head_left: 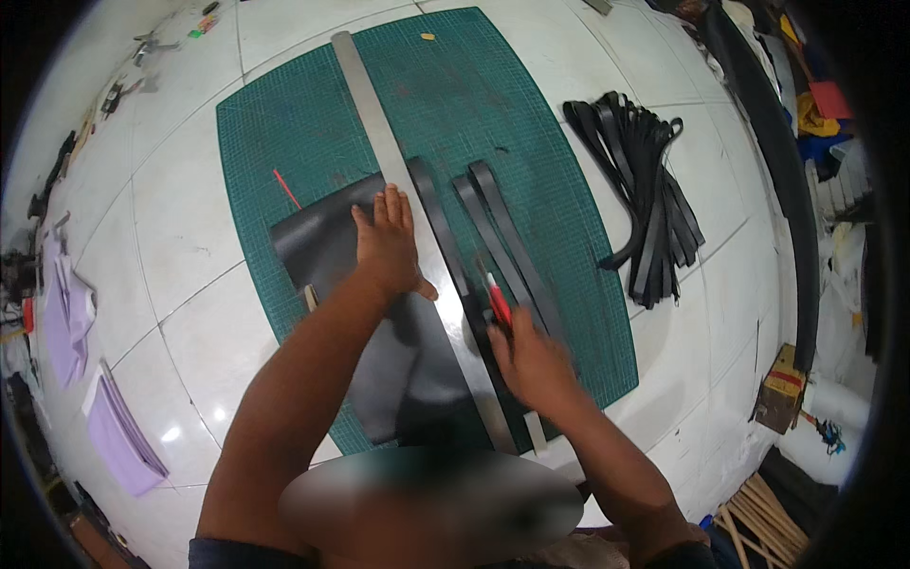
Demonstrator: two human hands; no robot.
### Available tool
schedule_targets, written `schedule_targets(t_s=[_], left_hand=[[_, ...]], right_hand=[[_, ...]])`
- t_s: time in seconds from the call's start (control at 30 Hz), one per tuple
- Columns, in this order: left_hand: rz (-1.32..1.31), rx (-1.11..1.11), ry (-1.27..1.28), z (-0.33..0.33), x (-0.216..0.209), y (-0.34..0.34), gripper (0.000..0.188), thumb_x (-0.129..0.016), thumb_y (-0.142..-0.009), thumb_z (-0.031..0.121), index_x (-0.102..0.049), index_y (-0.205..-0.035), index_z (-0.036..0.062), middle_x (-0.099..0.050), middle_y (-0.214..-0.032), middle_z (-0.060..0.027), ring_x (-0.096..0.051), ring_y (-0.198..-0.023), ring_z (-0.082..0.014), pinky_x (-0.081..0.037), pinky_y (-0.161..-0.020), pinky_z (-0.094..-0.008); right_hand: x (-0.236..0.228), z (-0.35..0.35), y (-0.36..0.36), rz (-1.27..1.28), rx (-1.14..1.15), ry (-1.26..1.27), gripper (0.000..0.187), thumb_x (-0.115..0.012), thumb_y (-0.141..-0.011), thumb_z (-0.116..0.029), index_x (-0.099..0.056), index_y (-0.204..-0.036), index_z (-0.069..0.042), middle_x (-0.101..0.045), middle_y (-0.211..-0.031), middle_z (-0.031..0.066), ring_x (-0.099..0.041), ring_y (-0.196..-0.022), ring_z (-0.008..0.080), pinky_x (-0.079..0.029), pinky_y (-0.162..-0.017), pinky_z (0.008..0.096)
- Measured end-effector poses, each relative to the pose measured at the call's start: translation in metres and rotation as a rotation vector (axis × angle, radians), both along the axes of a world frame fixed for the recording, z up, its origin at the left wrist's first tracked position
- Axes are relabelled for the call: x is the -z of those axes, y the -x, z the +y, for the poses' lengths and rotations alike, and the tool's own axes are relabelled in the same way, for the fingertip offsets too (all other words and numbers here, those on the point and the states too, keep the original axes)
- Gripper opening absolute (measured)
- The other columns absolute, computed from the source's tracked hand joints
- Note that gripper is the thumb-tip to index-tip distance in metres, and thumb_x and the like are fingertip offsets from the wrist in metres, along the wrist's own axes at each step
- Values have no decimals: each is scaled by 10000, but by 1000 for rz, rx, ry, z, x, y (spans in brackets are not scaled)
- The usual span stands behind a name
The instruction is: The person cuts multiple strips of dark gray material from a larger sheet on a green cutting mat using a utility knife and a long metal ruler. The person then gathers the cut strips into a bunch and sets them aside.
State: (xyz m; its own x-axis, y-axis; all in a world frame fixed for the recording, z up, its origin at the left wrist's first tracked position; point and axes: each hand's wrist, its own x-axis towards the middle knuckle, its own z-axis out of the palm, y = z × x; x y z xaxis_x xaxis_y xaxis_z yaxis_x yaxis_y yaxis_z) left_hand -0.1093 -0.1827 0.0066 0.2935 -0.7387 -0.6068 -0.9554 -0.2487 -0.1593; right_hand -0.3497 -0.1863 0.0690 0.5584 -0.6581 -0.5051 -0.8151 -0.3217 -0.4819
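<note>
My left hand [389, 242] lies flat with its fingers stretched out, pressing on a long metal ruler [365, 100] and the black leather-like sheet [322, 232] beside it. A red craft knife [498, 302] is gripped in my right hand [537, 365], its tip pointing away from me over the green cutting mat [284, 123]. Between the ruler and the knife runs a narrow black strip [436, 209] along the ruler's right edge. Farther right on the mat, close to my right hand, lie more black strips [512, 242]. My right fingers partly cover the knife's handle.
A bundle of black straps [645, 190] lies on the white tiled floor, right of the mat. Folded lilac cloth [123, 441] is at the left. A thin red stick [286, 188] and a small yellow piece [427, 37] rest on the mat. A box [782, 389] stands at the right.
</note>
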Motion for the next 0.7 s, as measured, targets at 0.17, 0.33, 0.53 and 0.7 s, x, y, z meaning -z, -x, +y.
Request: schedule_targets(t_s=[0.17, 0.33, 0.53, 0.7], left_hand=[[25, -5, 8, -3, -1, 6, 1528, -784, -537, 809, -60, -1580, -40, -56, -1659, -245, -104, -1543, -371, -209, -1174, -629], [77, -45, -11, -3, -3, 2, 1485, -823, -548, 750, -64, -1597, 24, -29, -1663, -233, -78, -1544, -388, -232, -1167, -633], [95, -46, 19, -1, -3, 2, 1479, -813, -559, 758, -59, -1594, 19, -19, -1665, -230, -57, -1548, -383, -244, -1162, -632], [94, -54, -4, -2, -10, 1, 1474, -809, -562, 762, -64, -1594, 18, -18, -1667, -228, -55, -1549, -380, -257, -1157, -628]], right_hand=[[47, -55, -116, -172, 38, 183, 350, -479, -1024, -332, -432, -1115, 3, -674, -944, 305, -660, -918, 502, -512, -809, 583], [56, -64, -167, -82, 47, 50, 366, -438, -1032, -331, -433, -1157, 13, -677, -1053, 300, -661, -1022, 468, -509, -886, 551], [62, -66, -171, -61, 68, 2, 369, -419, -1039, -330, -439, -1163, 17, -674, -1095, 297, -653, -1070, 456, -506, -921, 535], [58, -68, -172, -62, 42, 18, 377, -440, -1034, -333, -455, -1155, 24, -671, -1100, 295, -657, -1069, 447, -510, -928, 528]])
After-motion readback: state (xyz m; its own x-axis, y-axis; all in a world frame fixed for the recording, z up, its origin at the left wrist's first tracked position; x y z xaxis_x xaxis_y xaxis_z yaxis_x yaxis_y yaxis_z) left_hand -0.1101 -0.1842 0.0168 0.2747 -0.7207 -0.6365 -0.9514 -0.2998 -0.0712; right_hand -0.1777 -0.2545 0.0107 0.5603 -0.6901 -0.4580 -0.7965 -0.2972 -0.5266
